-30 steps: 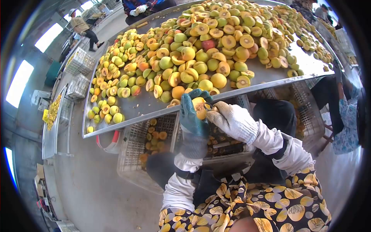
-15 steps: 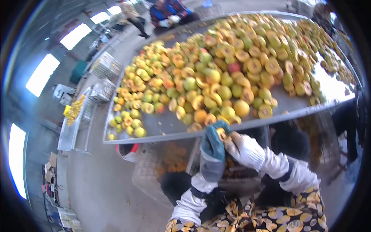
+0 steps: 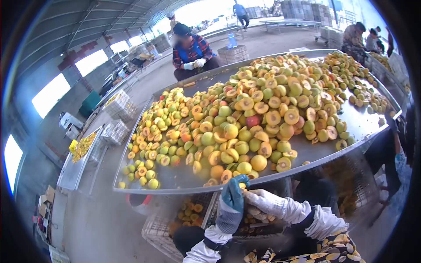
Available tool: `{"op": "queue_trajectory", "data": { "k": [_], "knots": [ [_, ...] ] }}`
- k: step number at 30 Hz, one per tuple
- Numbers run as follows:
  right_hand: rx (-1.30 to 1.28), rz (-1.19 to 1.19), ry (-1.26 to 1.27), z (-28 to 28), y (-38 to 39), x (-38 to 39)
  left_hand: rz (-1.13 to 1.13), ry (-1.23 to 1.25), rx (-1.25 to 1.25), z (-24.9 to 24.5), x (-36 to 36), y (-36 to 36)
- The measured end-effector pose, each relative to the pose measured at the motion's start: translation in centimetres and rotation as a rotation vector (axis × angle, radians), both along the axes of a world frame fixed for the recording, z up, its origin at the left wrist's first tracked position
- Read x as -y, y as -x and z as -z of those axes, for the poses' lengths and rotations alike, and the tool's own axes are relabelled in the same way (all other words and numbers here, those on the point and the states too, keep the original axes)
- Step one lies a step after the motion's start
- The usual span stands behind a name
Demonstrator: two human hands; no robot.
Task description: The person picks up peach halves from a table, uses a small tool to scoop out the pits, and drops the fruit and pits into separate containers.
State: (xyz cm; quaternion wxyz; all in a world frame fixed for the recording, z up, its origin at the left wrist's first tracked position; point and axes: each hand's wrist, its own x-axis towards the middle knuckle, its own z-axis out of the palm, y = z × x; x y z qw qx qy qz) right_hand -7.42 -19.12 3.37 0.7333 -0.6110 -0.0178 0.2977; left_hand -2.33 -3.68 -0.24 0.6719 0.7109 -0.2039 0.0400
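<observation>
Just below the table's near edge, my left hand (image 3: 232, 202), in a teal and grey glove, is closed around a peach half (image 3: 242, 186). Only a small orange part of the fruit shows between the fingers. My right hand (image 3: 265, 203), in a white knit glove, meets it from the right with bent, closed fingertips. Whatever those fingertips grip is hidden. Beyond both hands lies a large heap of peach halves (image 3: 228, 131), yellow, green and reddish, on the metal table (image 3: 175, 177). Several show cut faces with pit hollows.
Under the table edge stands a plastic crate (image 3: 160, 230) with peach halves in it. Across the table a person (image 3: 193, 52) in a plaid top and gloves sits. More people are at the far right. Stacked crates (image 3: 118, 106) and a side table (image 3: 79, 164) stand left.
The view has tilted up, so the table and hands sit lower and more of the hall shows. Both hands stay together at the peach half, which is now more covered by fingers.
</observation>
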Motion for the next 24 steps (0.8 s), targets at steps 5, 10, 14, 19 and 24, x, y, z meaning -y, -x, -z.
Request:
{"op": "queue_trajectory", "data": {
  "k": [5, 10, 14, 19, 24],
  "knots": [
    [-0.308, -0.020, -0.499, 2.1, -0.1, 0.2, 0.172, 0.093, 0.063, 1.4, -0.4, -1.2],
    [0.002, -0.011, 0.008, 0.5, 0.0, 0.3, 0.118, 0.033, 0.063, 1.8, -0.2, -1.3],
    [-0.345, -0.034, -0.434, 2.7, -0.8, 0.8, 0.175, 0.059, -0.033, 2.2, -0.2, -1.7],
    [-0.031, 0.017, -0.054, 1.7, -0.6, 0.5, 0.184, 0.188, -0.183, 1.4, 0.3, -1.0],
    [-0.436, -0.006, -0.548, 3.0, -1.0, 0.7, 0.169, 0.036, 0.129, 2.7, 0.2, -2.0]
  ]
}}
